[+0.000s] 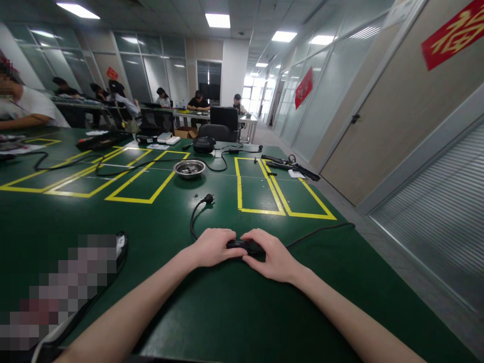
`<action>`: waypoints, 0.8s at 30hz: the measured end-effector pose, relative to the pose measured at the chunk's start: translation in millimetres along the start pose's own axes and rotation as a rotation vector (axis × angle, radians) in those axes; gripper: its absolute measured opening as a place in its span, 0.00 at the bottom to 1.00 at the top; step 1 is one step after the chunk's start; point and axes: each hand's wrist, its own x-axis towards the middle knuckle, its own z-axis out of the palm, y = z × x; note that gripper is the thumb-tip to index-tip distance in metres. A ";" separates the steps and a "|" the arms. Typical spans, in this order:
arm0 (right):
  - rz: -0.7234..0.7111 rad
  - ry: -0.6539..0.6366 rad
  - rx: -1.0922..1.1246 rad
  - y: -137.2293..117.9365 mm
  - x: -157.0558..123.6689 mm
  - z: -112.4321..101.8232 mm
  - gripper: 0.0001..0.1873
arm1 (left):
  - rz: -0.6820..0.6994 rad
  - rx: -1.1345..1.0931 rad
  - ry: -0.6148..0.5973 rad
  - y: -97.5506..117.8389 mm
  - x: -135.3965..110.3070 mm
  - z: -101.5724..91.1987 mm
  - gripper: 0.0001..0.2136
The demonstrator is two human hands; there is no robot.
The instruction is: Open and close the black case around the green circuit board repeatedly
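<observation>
Both of my hands rest near the front middle of the green table, closed around a black power adapter (pixel 239 244). My left hand (pixel 214 248) grips its left end, with fingers over the top and thumb along the near side. On the other end is my right hand (pixel 274 256), its fingers and thumb curled round the black body. Much of the adapter is hidden under the fingers. A short black cord curves from behind my left hand to a mains plug (pixel 207 198) lying on the table. A thinner black cable (pixel 321 231) leads off to the right from behind my right hand.
The green table (pixel 212 322) carries yellow tape outlines (pixel 260 212). A metal bowl (pixel 189 176) with small parts stands ahead, beside a long black cable (pixel 151 164). Black tools (pixel 291 166) lie at right, a blurred flat device (pixel 121 244) at left. Several people sit farther back.
</observation>
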 end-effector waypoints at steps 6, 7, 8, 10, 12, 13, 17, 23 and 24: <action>0.115 -0.089 0.095 6.9 -0.8 -3.7 0.14 | 0.010 -0.012 0.029 -0.1 1.8 4.6 0.21; 0.130 -0.084 0.119 7.2 -0.7 -3.8 0.13 | 0.016 -0.011 0.043 0.3 2.4 6.1 0.21; 0.145 -0.075 0.138 7.4 -0.5 -3.7 0.11 | 0.017 -0.009 0.060 0.8 3.1 7.6 0.22; 0.168 -0.056 0.151 7.5 0.0 -3.2 0.07 | 0.003 -0.010 0.099 1.7 4.3 10.6 0.24; 0.184 -0.035 0.138 8.0 0.6 -2.5 0.06 | -0.022 -0.023 0.131 2.3 5.5 13.3 0.26; 0.185 -0.029 0.131 8.4 0.9 -2.2 0.08 | -0.030 -0.032 0.141 2.4 6.0 14.5 0.27; 0.171 -0.029 0.143 9.2 2.0 -2.0 0.15 | -0.045 -0.059 0.143 1.8 7.7 17.7 0.29; 0.233 0.039 0.165 10.9 2.6 1.3 0.16 | 0.014 -0.118 0.154 -1.0 5.3 13.1 0.20; 0.253 0.055 0.176 12.6 2.7 2.4 0.16 | 0.047 -0.157 0.165 -2.1 4.0 11.5 0.16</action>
